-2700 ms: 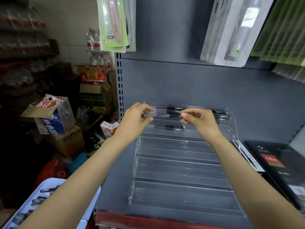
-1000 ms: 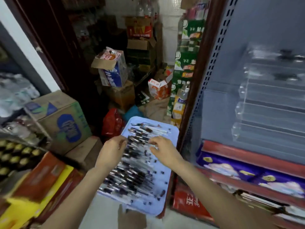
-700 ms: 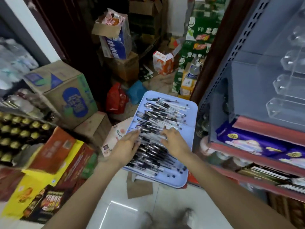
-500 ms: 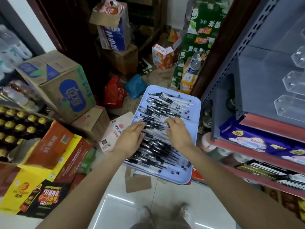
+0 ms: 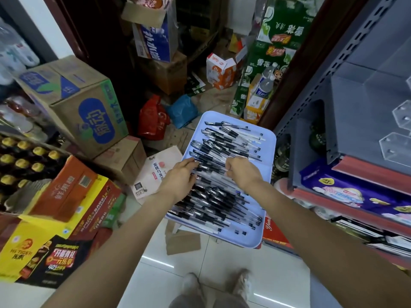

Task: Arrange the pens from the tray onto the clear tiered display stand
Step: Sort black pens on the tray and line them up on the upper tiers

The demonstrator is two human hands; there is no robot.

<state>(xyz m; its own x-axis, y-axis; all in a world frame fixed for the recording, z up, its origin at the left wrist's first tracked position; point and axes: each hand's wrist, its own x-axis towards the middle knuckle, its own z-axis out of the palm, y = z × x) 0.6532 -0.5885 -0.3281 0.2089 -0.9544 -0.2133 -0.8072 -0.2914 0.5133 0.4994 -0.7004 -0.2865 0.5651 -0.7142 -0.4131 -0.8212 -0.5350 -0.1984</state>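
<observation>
Pens [image 5: 222, 174] lie heaped across a pale blue tray [image 5: 265, 210], bare along its right rim. Left hand [image 5: 180, 178] rests on the heap with straight fingers; right hand [image 5: 243, 172] curls onto pens. Clear tiered stand [image 5: 398, 130] sits on the shelf to the right, well apart.

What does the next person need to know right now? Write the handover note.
Left hand: fingers reach into the pile of clear black-capped pens; grip unclear.
Right hand: fingers curled over the pile, apparently gathering pens.
Pens lie heaped on the pale blue plastic tray beside the grey shelf unit.
Only an edge of the clear tiered acrylic stand shows on the shelf, so its load can't be judged.
Left: most pens remain on the tray.
</observation>
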